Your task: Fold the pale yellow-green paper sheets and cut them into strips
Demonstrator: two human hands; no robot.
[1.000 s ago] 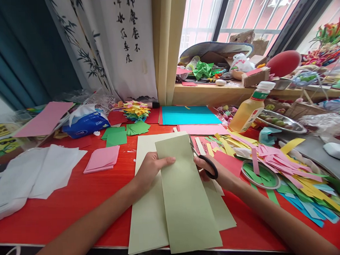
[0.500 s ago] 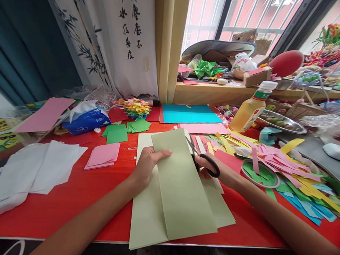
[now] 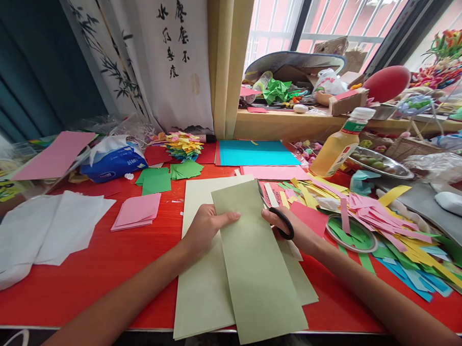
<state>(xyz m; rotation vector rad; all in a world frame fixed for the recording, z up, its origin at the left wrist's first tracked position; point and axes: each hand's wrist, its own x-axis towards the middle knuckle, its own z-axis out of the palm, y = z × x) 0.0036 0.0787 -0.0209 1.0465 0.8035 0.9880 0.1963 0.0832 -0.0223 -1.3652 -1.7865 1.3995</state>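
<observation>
A long pale green sheet of paper (image 3: 262,273) is pinched by my left hand (image 3: 206,226), the thumb flat on its upper left part and the fingers behind. My right hand (image 3: 290,224) grips black-handled scissors (image 3: 286,224) beside the sheet's upper right edge. The blades point up along that edge and are partly hidden by the paper. More pale green paper (image 3: 201,291) lies on the table under the held sheet, with another piece showing at its right.
Pink squares (image 3: 136,212) and green squares (image 3: 157,183) lie to the left. Coloured paper strips (image 3: 374,210), a tape ring (image 3: 351,234) and a bottle (image 3: 339,148) are at the right. Behind are blue sheets (image 3: 256,154) and a tissue pack (image 3: 113,162).
The held sheet has shifted slightly right and its lower end hangs nearer the table's front edge. My left hand moved a little right with it; the scissor blades now show less.
</observation>
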